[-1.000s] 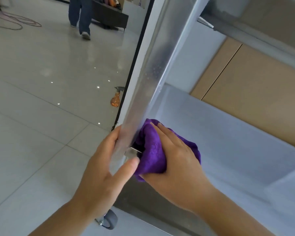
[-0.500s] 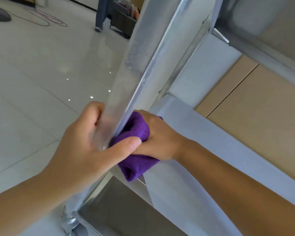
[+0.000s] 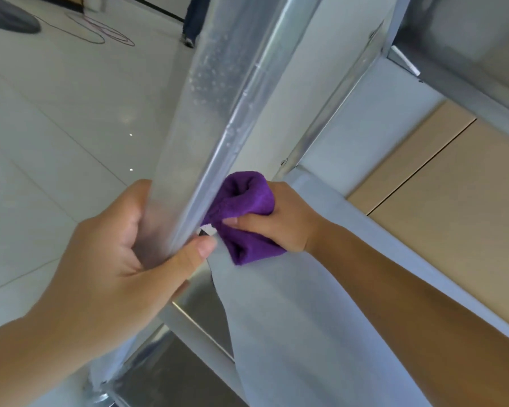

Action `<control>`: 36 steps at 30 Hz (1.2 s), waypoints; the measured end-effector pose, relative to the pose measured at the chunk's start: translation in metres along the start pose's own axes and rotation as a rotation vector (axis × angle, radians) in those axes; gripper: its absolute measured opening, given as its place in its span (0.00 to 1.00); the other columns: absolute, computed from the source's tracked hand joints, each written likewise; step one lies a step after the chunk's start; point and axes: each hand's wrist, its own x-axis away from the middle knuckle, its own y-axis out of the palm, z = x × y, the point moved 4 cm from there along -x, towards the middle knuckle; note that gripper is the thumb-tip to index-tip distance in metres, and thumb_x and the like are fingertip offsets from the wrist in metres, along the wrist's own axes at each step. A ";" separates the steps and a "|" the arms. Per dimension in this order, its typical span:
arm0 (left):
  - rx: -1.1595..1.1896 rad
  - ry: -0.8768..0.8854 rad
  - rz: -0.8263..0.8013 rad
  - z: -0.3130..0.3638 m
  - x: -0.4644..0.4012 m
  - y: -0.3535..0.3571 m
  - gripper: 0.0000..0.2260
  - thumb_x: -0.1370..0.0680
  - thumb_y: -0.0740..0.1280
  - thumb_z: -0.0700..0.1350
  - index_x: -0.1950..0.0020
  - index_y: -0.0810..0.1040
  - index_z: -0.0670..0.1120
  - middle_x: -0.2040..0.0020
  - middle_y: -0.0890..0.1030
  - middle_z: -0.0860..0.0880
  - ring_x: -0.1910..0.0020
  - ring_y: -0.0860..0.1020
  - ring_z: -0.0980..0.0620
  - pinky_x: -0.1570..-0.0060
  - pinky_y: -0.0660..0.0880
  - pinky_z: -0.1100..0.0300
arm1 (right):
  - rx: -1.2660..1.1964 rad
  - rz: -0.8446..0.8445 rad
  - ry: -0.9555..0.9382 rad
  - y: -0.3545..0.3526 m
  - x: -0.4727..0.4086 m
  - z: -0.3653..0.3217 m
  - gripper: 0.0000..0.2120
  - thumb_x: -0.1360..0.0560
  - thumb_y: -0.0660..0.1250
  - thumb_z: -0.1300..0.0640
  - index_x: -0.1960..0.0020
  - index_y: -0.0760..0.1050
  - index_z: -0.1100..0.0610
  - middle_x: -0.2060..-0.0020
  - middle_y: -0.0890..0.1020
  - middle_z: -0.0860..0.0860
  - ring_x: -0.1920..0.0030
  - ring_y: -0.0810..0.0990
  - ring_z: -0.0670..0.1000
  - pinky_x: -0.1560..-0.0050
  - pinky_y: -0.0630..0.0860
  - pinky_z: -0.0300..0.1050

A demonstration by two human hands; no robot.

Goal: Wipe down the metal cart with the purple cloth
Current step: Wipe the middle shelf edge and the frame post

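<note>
Left hand (image 3: pixel 112 254) is gripping the cart post (image 3: pixel 206 118), steadying it. Right hand (image 3: pixel 279 218) is bunching the purple cloth (image 3: pixel 244 212) against the post's inner face; post's long axis is running up-right, so likely wiping along it.

Pink cable (image 3: pixel 100 30) coils on glossy tile floor (image 3: pixel 56 127) (legs (image 3: pixel 193 22) beyond).

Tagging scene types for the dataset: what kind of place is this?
Probably a large indoor workspace or commercial hall, not a home. Glossy tiled floor stretches wide, loose cables lie across it, and another person's legs show at the far side. Beige wall panels stand behind the metal cart.
</note>
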 end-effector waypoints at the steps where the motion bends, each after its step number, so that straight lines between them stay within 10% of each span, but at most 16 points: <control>1: -0.026 0.001 0.004 0.000 0.000 0.000 0.14 0.40 0.69 0.62 0.60 0.75 0.57 0.70 0.79 0.48 0.72 0.79 0.43 0.77 0.77 0.49 | -0.001 0.003 0.018 -0.003 -0.003 0.005 0.08 0.31 0.73 0.47 0.59 0.74 0.40 0.60 0.80 0.40 0.56 0.80 0.43 0.52 0.76 0.39; 6: -0.039 -0.019 -0.023 -0.003 0.003 0.000 0.20 0.41 0.68 0.71 0.56 0.75 0.61 0.69 0.78 0.48 0.71 0.79 0.40 0.74 0.78 0.46 | 0.082 0.027 0.119 -0.022 -0.023 0.034 0.04 0.30 0.70 0.43 0.58 0.75 0.40 0.58 0.80 0.41 0.53 0.79 0.44 0.50 0.75 0.39; 15: -0.082 -0.028 0.009 -0.006 0.006 0.003 0.23 0.41 0.65 0.74 0.56 0.74 0.60 0.70 0.75 0.47 0.72 0.77 0.38 0.73 0.78 0.45 | 0.377 -0.107 0.329 -0.059 -0.077 0.087 0.27 0.40 0.60 0.26 0.53 0.79 0.43 0.54 0.82 0.43 0.50 0.79 0.47 0.41 0.73 0.45; 25: -0.186 0.008 0.041 0.003 0.003 0.002 0.25 0.38 0.57 0.78 0.55 0.69 0.60 0.69 0.76 0.46 0.78 0.75 0.48 0.85 0.71 0.57 | 0.383 -0.020 0.400 -0.068 -0.083 0.096 0.20 0.29 0.64 0.39 0.51 0.78 0.55 0.57 0.79 0.52 0.54 0.78 0.52 0.55 0.71 0.43; 32: -0.165 0.112 0.003 0.009 0.003 0.006 0.08 0.34 0.62 0.63 0.58 0.65 0.71 0.66 0.78 0.52 0.80 0.75 0.53 0.84 0.67 0.55 | 0.324 0.034 0.308 -0.033 -0.054 0.054 0.33 0.40 0.59 0.30 0.51 0.80 0.55 0.55 0.82 0.54 0.53 0.80 0.53 0.48 0.75 0.49; 36: -0.152 0.146 -0.045 0.004 0.003 0.008 0.08 0.32 0.62 0.62 0.56 0.64 0.72 0.65 0.76 0.48 0.78 0.74 0.50 0.81 0.69 0.53 | 0.252 0.091 0.225 -0.011 -0.026 0.018 0.20 0.28 0.65 0.40 0.63 0.76 0.57 0.67 0.79 0.52 0.62 0.77 0.53 0.55 0.73 0.48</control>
